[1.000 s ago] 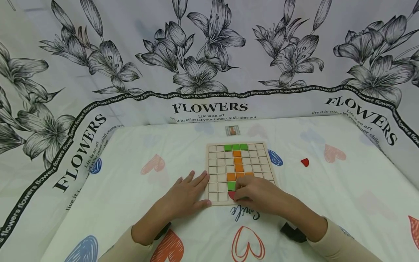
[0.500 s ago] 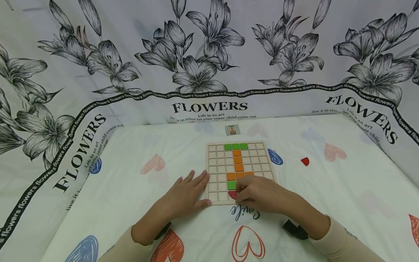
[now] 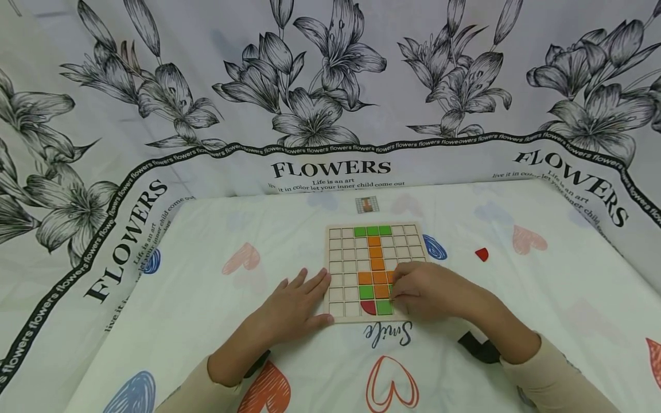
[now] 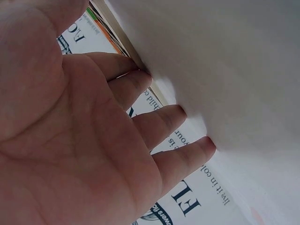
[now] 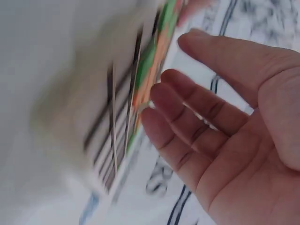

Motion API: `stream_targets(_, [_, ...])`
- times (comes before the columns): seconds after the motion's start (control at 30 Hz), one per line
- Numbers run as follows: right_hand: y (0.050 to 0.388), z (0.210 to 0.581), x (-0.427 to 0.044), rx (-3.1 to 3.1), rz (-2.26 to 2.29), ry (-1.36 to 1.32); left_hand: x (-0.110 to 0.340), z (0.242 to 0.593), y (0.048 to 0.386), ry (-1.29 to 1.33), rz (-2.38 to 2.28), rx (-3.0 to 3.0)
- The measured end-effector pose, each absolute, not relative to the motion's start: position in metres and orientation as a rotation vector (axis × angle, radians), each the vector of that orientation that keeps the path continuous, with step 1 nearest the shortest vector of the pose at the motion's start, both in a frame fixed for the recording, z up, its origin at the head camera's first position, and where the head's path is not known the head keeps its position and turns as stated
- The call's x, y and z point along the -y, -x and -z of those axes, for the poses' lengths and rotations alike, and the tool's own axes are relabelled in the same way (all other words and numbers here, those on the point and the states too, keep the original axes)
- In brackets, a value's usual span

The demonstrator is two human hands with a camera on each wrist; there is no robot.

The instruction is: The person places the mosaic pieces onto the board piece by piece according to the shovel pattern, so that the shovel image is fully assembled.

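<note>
A wooden grid board (image 3: 337,293) lies on the cloth with green, orange and red tiles set in its cells. My left hand (image 3: 296,307) is spread flat, its fingertips and thumb touching the board's left edge. Over the board's lower right is my right hand (image 3: 431,289), fingertips beside an orange tile (image 3: 381,291) and partly hiding a few cells. In the right wrist view its fingers bend loosely, the thumb apart, with nothing seen between them. The bottom row shows a red quarter-round tile (image 3: 368,307) next to a green tile (image 3: 384,308).
A loose red piece (image 3: 482,254) lies on the cloth right of the board. Behind the board is a small card (image 3: 367,205) with a grid pattern. A flower-printed curtain (image 3: 320,86) hangs at the back.
My right hand has slid right from the middle of the lower rows, uncovering the green tile in the bottom row and an orange tile above it. My left hand stays put.
</note>
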State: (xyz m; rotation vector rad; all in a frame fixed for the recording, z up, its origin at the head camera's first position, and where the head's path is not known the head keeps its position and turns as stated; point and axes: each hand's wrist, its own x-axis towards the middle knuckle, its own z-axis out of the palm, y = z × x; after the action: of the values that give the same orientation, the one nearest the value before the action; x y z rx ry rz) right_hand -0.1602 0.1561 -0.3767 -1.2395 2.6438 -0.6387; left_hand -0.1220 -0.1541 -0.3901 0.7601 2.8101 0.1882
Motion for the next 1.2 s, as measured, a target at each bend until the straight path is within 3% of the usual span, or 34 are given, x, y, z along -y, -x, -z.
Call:
stream_targets(0.47, [0.208, 0.373, -0.27, -2.895, 0.369, 0.47, 0.155, 0.391, 0.123, -0.779, -0.192, -2.808])
stream_targets(1.2, [0.213, 0.383, -0.273, -2.865, 0.466, 0.54, 0.155, 0.392, 0.123, -0.774, -0.186, -2.814])
